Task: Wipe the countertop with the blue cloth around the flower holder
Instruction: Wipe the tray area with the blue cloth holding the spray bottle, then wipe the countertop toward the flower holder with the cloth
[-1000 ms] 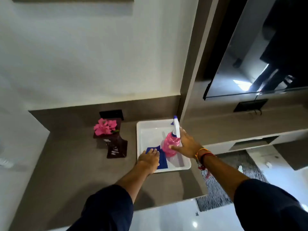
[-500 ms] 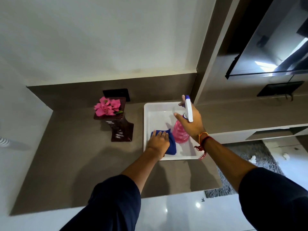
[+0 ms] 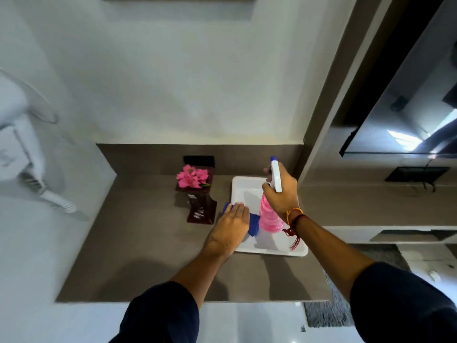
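left hand (image 3: pixel 231 225) flat on folded blue cloth (image 3: pixel 253 225) at white tray's (image 3: pixel 272 251) edge, right hand (image 3: pixel 282 194) gripping pink spray bottle (image 3: pixel 268 220), dark wooden flower holder (image 3: pixel 199 204) beside

I see a brown matte countertop (image 3: pixel 138 243) set in a wall niche, with a low backsplash of the same brown behind it. On it, toward the back, a dark glossy flower holder (image 3: pixel 200 209) stands with pink flowers on top. Just right of it a white rectangular tray (image 3: pixel 269 250) lies flat on the counter, near the right wall. A blue cloth (image 3: pixel 253 225) lies across the tray's left rim, part on the counter, part in the tray, just beside the holder's base. Front and left counter areas carry only shadows.
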`<act>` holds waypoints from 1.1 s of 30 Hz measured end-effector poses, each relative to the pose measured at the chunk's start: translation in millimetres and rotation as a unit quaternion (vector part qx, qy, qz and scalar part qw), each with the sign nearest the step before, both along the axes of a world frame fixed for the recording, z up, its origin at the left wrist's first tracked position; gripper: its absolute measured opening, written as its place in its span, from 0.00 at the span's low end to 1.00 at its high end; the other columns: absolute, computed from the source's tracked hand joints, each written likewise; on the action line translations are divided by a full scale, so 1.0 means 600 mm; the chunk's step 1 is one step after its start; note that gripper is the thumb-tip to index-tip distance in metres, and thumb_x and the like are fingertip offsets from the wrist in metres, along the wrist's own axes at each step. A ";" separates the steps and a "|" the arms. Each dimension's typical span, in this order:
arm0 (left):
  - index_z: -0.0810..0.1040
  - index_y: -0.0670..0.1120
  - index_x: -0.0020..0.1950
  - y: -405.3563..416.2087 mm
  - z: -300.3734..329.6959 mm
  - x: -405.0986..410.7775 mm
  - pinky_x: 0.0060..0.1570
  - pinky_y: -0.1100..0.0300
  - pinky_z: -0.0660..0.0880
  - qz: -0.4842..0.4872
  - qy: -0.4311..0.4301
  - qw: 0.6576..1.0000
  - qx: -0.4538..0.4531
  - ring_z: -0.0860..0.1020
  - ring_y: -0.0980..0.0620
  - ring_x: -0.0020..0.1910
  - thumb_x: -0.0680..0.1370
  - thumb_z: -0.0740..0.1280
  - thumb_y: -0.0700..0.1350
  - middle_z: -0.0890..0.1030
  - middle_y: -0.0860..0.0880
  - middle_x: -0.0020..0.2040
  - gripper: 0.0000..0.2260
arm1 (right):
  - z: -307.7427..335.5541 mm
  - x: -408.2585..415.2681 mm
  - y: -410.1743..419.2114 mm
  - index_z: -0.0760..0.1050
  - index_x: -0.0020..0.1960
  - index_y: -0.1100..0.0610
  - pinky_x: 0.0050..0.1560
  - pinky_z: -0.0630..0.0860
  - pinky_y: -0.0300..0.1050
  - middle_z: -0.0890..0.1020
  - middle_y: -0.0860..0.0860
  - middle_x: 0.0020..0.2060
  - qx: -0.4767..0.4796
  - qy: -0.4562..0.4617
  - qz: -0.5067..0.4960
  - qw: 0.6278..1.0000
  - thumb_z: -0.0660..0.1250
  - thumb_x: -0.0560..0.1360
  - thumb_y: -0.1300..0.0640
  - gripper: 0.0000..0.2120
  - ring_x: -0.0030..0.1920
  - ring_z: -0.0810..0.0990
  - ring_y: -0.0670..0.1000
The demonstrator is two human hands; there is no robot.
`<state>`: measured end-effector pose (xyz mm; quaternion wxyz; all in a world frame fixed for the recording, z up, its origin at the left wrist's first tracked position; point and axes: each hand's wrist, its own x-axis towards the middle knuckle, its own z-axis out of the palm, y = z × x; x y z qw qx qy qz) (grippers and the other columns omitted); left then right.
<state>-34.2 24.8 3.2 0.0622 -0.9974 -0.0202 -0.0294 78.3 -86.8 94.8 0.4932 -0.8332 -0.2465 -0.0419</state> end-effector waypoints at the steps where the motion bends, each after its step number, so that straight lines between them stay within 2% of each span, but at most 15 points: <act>1: 0.61 0.33 0.75 0.007 0.012 -0.021 0.77 0.44 0.59 0.009 -0.006 1.000 0.005 0.65 0.37 0.75 0.78 0.64 0.36 0.67 0.33 0.74 0.27 | 0.019 -0.018 0.010 0.75 0.55 0.61 0.41 0.84 0.46 0.82 0.58 0.39 -0.012 -0.012 0.009 1.000 0.68 0.70 0.66 0.14 0.37 0.81 0.55; 3: 0.61 0.33 0.75 0.022 0.031 -0.060 0.77 0.46 0.58 0.034 -0.010 0.999 0.000 0.64 0.39 0.76 0.80 0.60 0.35 0.67 0.34 0.75 0.24 | 0.045 -0.055 0.035 0.75 0.50 0.60 0.38 0.83 0.50 0.80 0.56 0.36 -0.046 -0.020 0.022 0.999 0.68 0.68 0.66 0.11 0.35 0.80 0.54; 7: 0.66 0.38 0.72 0.062 0.052 -0.154 0.76 0.50 0.60 0.133 -0.012 0.990 -0.048 0.68 0.41 0.72 0.82 0.54 0.37 0.72 0.39 0.71 0.18 | 0.044 -0.165 0.093 0.75 0.45 0.59 0.37 0.80 0.54 0.82 0.57 0.36 -0.115 0.023 0.059 0.991 0.65 0.64 0.63 0.10 0.36 0.80 0.61; 9: 0.69 0.41 0.70 0.082 0.050 -0.197 0.73 0.51 0.64 0.177 -0.004 0.981 -0.079 0.71 0.42 0.69 0.82 0.57 0.39 0.74 0.41 0.69 0.16 | 0.016 -0.224 0.116 0.76 0.45 0.57 0.38 0.80 0.52 0.83 0.56 0.36 -0.135 0.069 0.092 0.984 0.65 0.63 0.60 0.11 0.37 0.82 0.60; 13: 0.68 0.43 0.71 0.108 0.045 -0.253 0.72 0.52 0.66 0.207 0.031 0.974 -0.081 0.73 0.44 0.67 0.79 0.63 0.40 0.75 0.42 0.67 0.19 | -0.027 -0.293 0.149 0.76 0.42 0.55 0.33 0.76 0.45 0.83 0.56 0.35 -0.164 0.122 0.104 0.973 0.64 0.61 0.59 0.10 0.35 0.80 0.59; 16: 0.70 0.43 0.67 0.116 0.044 -0.271 0.70 0.52 0.68 0.218 0.059 0.971 -0.082 0.74 0.45 0.65 0.79 0.64 0.41 0.76 0.42 0.65 0.17 | -0.037 -0.303 0.165 0.78 0.45 0.56 0.38 0.82 0.48 0.83 0.57 0.38 -0.182 0.141 0.090 0.969 0.65 0.62 0.58 0.12 0.38 0.82 0.59; 22: 0.71 0.42 0.66 0.115 0.050 -0.267 0.68 0.52 0.70 0.225 0.070 0.966 -0.110 0.75 0.45 0.63 0.76 0.71 0.47 0.77 0.43 0.64 0.21 | -0.046 -0.290 0.154 0.77 0.49 0.59 0.42 0.84 0.55 0.83 0.58 0.41 -0.195 0.138 0.073 0.968 0.65 0.64 0.60 0.14 0.40 0.83 0.59; 26: 0.71 0.40 0.65 0.108 0.063 -0.242 0.68 0.52 0.70 0.212 0.068 0.970 -0.096 0.75 0.43 0.63 0.76 0.70 0.44 0.77 0.41 0.64 0.20 | -0.016 -0.243 0.119 0.74 0.46 0.57 0.37 0.81 0.51 0.82 0.55 0.38 -0.159 0.120 0.032 0.979 0.65 0.65 0.61 0.10 0.38 0.82 0.59; 28: 0.73 0.40 0.65 0.102 0.068 -0.226 0.67 0.52 0.70 0.206 0.057 0.972 -0.101 0.75 0.43 0.63 0.77 0.68 0.42 0.78 0.41 0.64 0.17 | 0.011 -0.206 0.101 0.73 0.45 0.58 0.37 0.80 0.52 0.82 0.56 0.38 -0.146 0.094 0.002 0.985 0.65 0.64 0.61 0.09 0.39 0.82 0.61; 30: 0.73 0.39 0.66 0.092 0.073 -0.204 0.67 0.52 0.69 0.187 0.046 0.978 -0.086 0.75 0.43 0.63 0.78 0.66 0.39 0.78 0.40 0.64 0.16 | 0.031 -0.161 0.079 0.75 0.47 0.60 0.41 0.82 0.56 0.83 0.59 0.39 -0.123 0.072 -0.028 0.989 0.64 0.66 0.62 0.10 0.39 0.82 0.62; 33: 0.70 0.39 0.68 0.076 0.071 -0.172 0.68 0.52 0.70 0.165 0.028 0.983 -0.071 0.75 0.44 0.63 0.77 0.68 0.39 0.78 0.41 0.64 0.19 | 0.034 -0.096 0.037 0.75 0.52 0.60 0.40 0.83 0.53 0.81 0.58 0.38 -0.075 0.053 -0.056 0.994 0.66 0.70 0.63 0.11 0.36 0.81 0.57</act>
